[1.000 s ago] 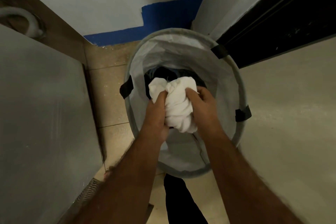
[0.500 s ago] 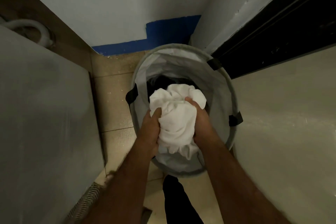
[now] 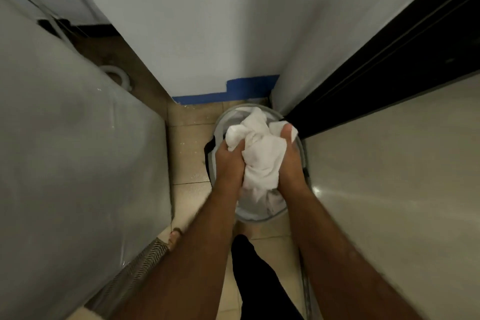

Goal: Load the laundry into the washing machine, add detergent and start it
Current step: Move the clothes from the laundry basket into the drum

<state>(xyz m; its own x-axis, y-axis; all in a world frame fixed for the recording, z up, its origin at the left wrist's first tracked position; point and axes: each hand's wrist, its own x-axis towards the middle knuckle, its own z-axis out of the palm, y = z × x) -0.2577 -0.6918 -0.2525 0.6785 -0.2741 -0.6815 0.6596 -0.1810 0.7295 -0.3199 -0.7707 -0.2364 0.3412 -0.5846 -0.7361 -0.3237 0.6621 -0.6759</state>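
A bunched white cloth [image 3: 262, 153] is held above a round grey laundry hamper [image 3: 220, 122] that stands on the tiled floor. My left hand [image 3: 230, 163] grips the cloth's left side and my right hand [image 3: 291, 161] grips its right side, thumb over the top. The cloth hides most of the hamper's inside; pale lining and a little more fabric show below my hands. A grey flat surface [image 3: 78, 163] at the left looks like the washing machine's top; its door and controls are out of view.
The hamper sits in a narrow gap between the grey appliance at left and a pale panel [image 3: 389, 189] with a black strip [image 3: 389, 65] at right. A white wall with blue tape [image 3: 233, 91] closes the far end. My dark trouser leg [image 3: 254, 280] is below.
Both hands have lifted the white cloth up out of the hamper. The camera has risen, so the hamper looks smaller and farther below.
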